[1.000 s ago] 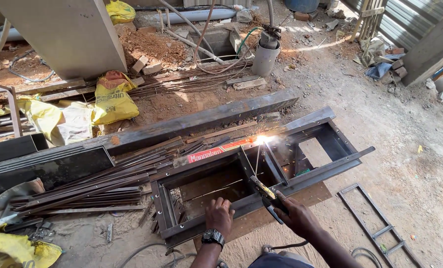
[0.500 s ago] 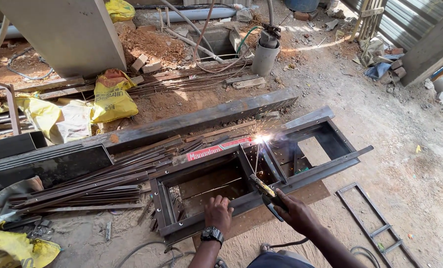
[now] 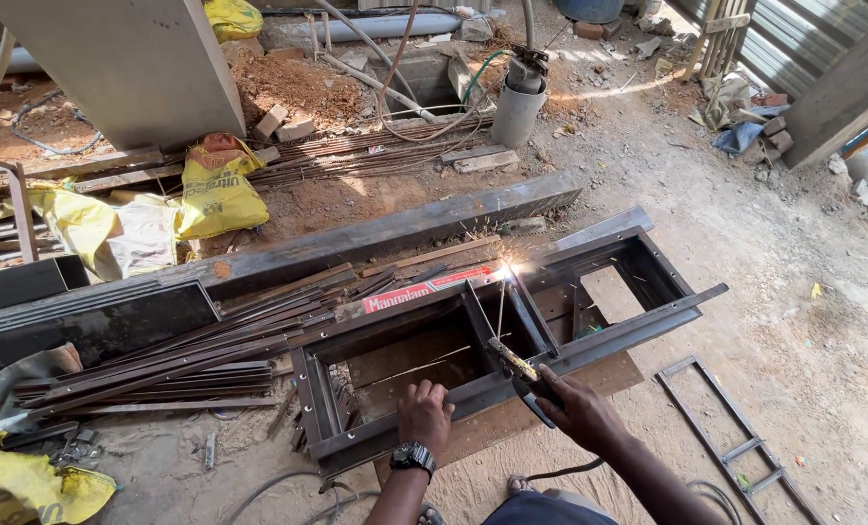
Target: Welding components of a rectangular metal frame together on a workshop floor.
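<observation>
A dark steel frame (image 3: 638, 326) of channel sections lies on the dirt ground. My right hand (image 3: 580, 408) grips a welding electrode holder (image 3: 516, 367), whose thin rod (image 3: 501, 306) reaches up to the frame's far rail, where a bright arc with sparks (image 3: 505, 269) burns. My left hand (image 3: 424, 413), with a black wristwatch (image 3: 412, 455) on the wrist, presses flat on the frame's near rail. A black cable (image 3: 560, 474) trails from the holder under my right arm.
Bundled steel bars (image 3: 181, 345) and a long box section (image 3: 375, 233) lie to the left and behind. Yellow sacks (image 3: 215, 190), a grey cylinder (image 3: 518, 107) with hoses, a small ladder-like frame (image 3: 735, 442) at right, corrugated sheeting (image 3: 794, 39) at back right.
The arc keeps burning at the same joint. Both hands stay in place; only the camera view shifts very slightly.
</observation>
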